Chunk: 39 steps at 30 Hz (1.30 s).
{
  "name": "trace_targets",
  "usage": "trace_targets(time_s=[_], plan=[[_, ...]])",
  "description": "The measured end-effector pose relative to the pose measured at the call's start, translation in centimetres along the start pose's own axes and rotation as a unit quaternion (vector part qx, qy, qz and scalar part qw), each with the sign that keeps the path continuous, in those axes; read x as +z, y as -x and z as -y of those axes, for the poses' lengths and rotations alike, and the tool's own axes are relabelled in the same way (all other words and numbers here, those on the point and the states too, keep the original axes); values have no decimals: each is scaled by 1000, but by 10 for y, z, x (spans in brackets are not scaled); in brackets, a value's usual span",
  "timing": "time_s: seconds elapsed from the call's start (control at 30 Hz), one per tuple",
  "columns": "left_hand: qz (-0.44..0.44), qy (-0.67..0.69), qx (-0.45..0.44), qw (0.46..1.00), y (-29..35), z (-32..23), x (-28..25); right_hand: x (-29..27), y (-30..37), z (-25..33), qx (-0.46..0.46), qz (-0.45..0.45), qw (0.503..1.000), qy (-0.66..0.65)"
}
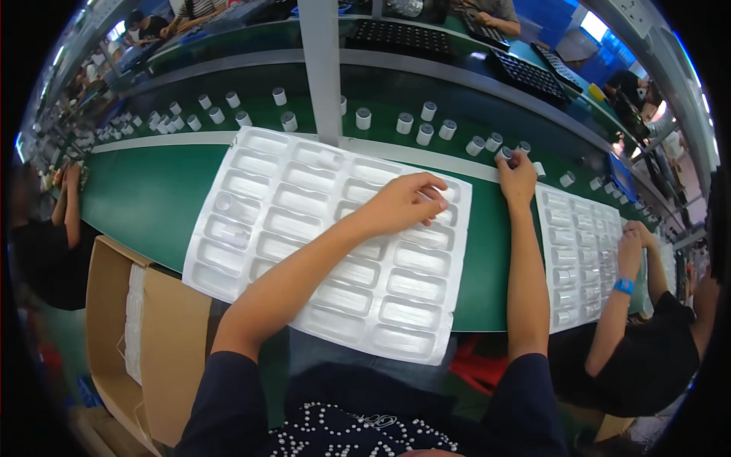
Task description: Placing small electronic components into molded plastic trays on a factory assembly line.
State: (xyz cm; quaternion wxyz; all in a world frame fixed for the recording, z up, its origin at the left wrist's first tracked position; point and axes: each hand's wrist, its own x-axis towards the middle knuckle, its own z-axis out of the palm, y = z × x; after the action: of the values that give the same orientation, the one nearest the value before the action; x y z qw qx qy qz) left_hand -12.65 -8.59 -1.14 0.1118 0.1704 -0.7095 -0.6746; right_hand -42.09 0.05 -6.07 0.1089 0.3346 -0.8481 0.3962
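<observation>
A white plastic tray (356, 271) with rows of oblong pockets lies slanted on the green bench in front of me, overhanging its near edge. Above its right part hovers my left hand (403, 204), fingers loosely bent and apart, nothing visible in it. My right hand (518, 181) reaches to the far conveyor strip, its fingertips closed around a small white cylinder with a grey end (504, 154). Similar cylinders (425, 134) stand close by on the strip. In the tray's left column, a clear round piece (224, 202) and another clear piece (234, 234) sit in pockets.
A grey metal post (320, 76) rises just beyond the tray. An open cardboard box (171, 320) stands at lower left. To the right, a co-worker's hands (630, 247) are at a filled tray (560, 255). Another person's hands (70, 179) show at far left. Black trays (400, 36) lie across the line.
</observation>
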Motion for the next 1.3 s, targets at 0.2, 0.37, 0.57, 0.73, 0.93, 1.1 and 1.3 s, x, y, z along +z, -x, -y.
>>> trace_targets(time_s=[0.2,0.37,0.57,0.73,0.93,1.1,1.3], plan=[[10,-279,185,942,-2,15,16,-6,-1,5,27,38,999,16],[-20,-380,237,894,-11,12,23,-5,-2,8,-7,16,999,42],[-47,-479,274,833,2,-5,21,-3,-2,7,-73,-131,982,-115],[-243,-380,262,853,102,-41,-39,-24,29,74,-121,-114,967,-193],[-551,-456,6,699,209,19,-143,18,76,152,-238,251,896,-277],[-483,-392,-41,782,218,42,-136,36,122,183,-427,295,839,-163],[-454,-429,-61,779,197,34,-145,35,121,177,-371,326,849,-189]])
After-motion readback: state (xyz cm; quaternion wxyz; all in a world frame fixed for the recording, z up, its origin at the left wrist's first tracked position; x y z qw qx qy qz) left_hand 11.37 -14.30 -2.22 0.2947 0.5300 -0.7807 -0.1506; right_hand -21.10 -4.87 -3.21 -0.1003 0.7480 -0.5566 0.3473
